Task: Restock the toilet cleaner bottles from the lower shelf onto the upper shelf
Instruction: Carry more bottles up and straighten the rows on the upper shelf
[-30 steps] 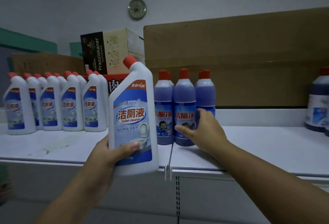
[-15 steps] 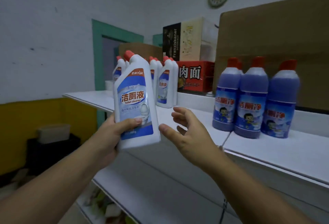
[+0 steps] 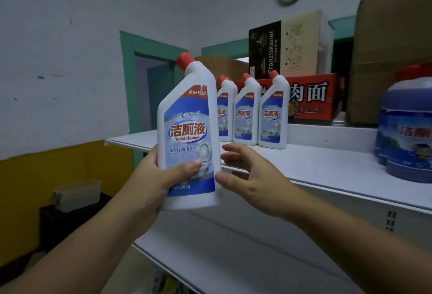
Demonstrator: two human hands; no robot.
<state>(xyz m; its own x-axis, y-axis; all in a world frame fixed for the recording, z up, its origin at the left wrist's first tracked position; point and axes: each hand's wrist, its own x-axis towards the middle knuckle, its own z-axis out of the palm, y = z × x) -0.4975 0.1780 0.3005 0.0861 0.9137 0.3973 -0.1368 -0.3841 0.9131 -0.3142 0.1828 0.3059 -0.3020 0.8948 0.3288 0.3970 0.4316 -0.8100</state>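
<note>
My left hand (image 3: 152,184) grips a white toilet cleaner bottle (image 3: 187,135) with a red cap and blue label, held upright in front of the upper shelf (image 3: 327,172). My right hand (image 3: 252,177) is beside the bottle's right side with fingers spread; its thumb is at the bottle's lower edge, and whether it touches I cannot tell. A row of matching white bottles (image 3: 271,116) stands on the upper shelf behind. The lower shelf (image 3: 210,258) runs below my arms.
Purple bottles (image 3: 406,135) stand on the upper shelf at the right. A red carton (image 3: 311,97), a dark and cream box (image 3: 285,46) and large brown cardboard (image 3: 395,55) sit behind the shelf. A doorway (image 3: 152,88) and a grey bin (image 3: 77,193) are at the left.
The view has swung left along the shelf. My right hand left the purple bottles and moved up beside the white bottle. The left hand keeps hold of the bottle.
</note>
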